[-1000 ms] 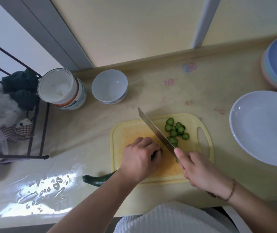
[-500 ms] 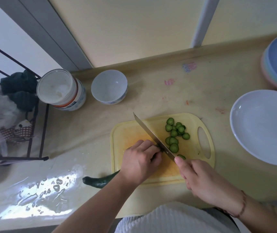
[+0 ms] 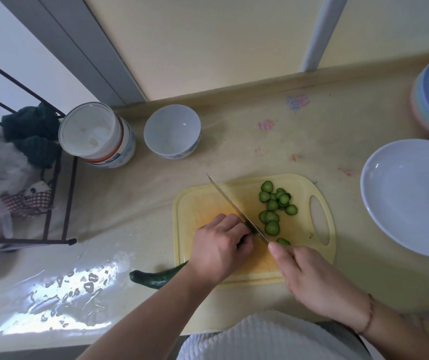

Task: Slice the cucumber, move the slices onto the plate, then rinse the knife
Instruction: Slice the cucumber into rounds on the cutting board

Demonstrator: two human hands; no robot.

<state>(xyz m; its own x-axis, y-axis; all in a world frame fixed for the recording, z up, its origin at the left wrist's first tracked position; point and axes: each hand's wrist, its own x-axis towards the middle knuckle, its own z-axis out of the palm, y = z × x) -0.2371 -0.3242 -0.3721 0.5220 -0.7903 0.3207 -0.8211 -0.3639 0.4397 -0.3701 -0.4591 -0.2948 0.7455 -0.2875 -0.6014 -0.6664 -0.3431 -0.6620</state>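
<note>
Yellow board (image 3: 197,203) — left hand (image 3: 221,248) curled over cucumber (image 3: 156,278), right hand (image 3: 312,279) gripping knife (image 3: 234,206) — blade angled down.

Board (image 3: 322,240) at counter's near edge; slices (image 3: 273,206) on its right half, knife (image 3: 231,203) aslant left of them. Cucumber (image 3: 153,278) overhanging board's left edge. Plate (image 3: 411,198) right of board. Bowl (image 3: 171,131) behind, tub (image 3: 96,136) left of bowl.

Bare forearms, a thin reddish-brown cord bracelet (image 3: 367,319) on the right wrist, white ribbed top (image 3: 265,339)
</note>
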